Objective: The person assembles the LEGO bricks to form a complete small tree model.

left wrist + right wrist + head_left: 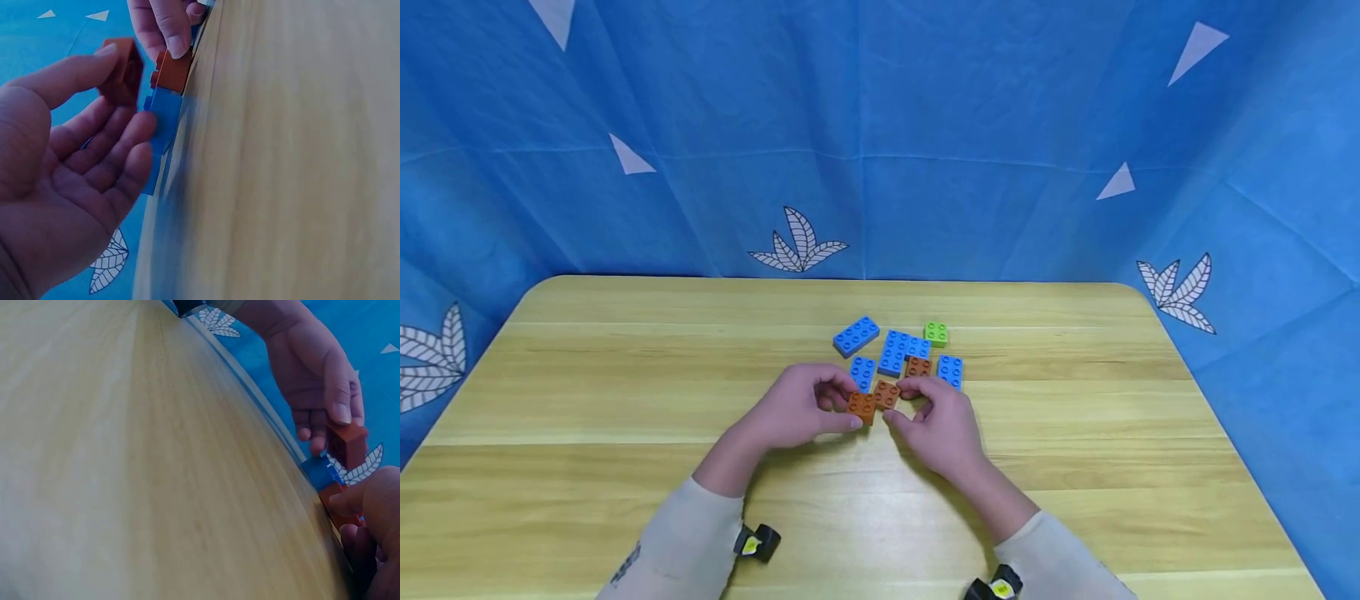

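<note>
My left hand (801, 407) pinches an orange-brown toy building brick (861, 407) between thumb and fingers. In the left wrist view this brick (122, 72) is tilted, its hollow underside partly showing, raised off the table. My right hand (942, 421) holds a second orange-brown brick (886, 395) by thumb and forefinger. This one stays low at the tabletop, studs up; in the left wrist view a blue brick (165, 119) appears beside it. Just beyond the left fingers lies a blue brick (862, 372), partly hidden. Behind the right hand sits another brown brick (918, 367).
Further back lie a long blue brick (856, 336), another long blue brick (893, 353), a smaller blue one (918, 347) and a light green brick (936, 334). A blue brick (951, 370) is right of the group. Blue cloth (865, 217) hangs behind the wooden table (625, 358).
</note>
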Demonstrator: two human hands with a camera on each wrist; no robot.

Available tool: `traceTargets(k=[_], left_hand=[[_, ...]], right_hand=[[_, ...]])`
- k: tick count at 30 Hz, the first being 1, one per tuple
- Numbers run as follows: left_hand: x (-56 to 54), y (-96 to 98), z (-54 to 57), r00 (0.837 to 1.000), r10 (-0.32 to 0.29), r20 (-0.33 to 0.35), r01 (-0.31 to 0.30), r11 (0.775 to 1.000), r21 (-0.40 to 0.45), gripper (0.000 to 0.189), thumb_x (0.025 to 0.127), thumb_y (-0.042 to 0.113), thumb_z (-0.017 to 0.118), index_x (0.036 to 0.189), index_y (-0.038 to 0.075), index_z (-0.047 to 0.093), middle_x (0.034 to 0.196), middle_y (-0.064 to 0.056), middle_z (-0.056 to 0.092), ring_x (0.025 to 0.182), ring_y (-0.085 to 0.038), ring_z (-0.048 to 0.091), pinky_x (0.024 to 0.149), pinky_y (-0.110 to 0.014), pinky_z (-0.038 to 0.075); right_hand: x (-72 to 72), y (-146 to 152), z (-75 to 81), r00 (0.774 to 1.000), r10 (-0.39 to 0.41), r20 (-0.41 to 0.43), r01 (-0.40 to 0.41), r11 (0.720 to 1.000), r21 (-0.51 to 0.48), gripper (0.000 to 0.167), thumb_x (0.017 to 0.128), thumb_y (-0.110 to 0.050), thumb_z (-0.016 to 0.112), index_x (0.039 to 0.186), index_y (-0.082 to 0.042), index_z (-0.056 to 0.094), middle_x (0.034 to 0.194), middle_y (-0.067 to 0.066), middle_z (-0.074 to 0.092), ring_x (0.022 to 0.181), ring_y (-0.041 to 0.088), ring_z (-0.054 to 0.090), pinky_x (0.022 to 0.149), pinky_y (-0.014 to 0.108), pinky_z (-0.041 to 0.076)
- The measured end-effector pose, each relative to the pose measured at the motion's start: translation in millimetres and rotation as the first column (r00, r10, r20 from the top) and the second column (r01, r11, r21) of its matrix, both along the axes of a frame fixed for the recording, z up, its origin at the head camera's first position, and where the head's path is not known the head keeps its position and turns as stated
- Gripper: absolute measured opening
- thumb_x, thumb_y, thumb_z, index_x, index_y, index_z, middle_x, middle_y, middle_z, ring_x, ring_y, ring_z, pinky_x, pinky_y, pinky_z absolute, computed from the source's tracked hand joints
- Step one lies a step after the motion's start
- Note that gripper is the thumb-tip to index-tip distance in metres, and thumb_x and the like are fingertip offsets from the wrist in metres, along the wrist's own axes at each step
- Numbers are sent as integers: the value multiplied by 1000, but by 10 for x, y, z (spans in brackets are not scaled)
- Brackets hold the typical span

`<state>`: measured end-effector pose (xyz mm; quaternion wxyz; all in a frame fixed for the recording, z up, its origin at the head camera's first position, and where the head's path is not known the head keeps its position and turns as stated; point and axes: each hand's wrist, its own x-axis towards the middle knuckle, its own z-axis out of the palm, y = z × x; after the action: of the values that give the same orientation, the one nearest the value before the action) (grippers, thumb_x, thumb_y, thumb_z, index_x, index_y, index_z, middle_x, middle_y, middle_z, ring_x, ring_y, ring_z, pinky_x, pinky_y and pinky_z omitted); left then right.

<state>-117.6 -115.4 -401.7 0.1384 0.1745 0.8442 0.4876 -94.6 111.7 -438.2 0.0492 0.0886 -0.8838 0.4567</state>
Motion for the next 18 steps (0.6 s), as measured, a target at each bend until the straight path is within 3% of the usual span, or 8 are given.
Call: traceTargets(k=[5,18], left_hand=[[19,3,-13,999,-46,1,46,999,-26,30,80,16,87,104,10,71,97,3,66,93,-19,63,88,-37,52],[-13,14,-66,997,58,-43,-58,998,-6,33,80,17,87,109,11,71,103,4,67,98,-17,63,90,-37,51]], right_hand=[[-1,9,-10,1000,7,2,-7,1000,-4,33,78,-16,87,106,-10,73,96,-2,66,60,10,57,57,28,51],[4,15,-14,1000,25,12,-25,999,23,34,77,-16,87,107,-13,73,95,-5,66,59,9,57,56,28,50]])
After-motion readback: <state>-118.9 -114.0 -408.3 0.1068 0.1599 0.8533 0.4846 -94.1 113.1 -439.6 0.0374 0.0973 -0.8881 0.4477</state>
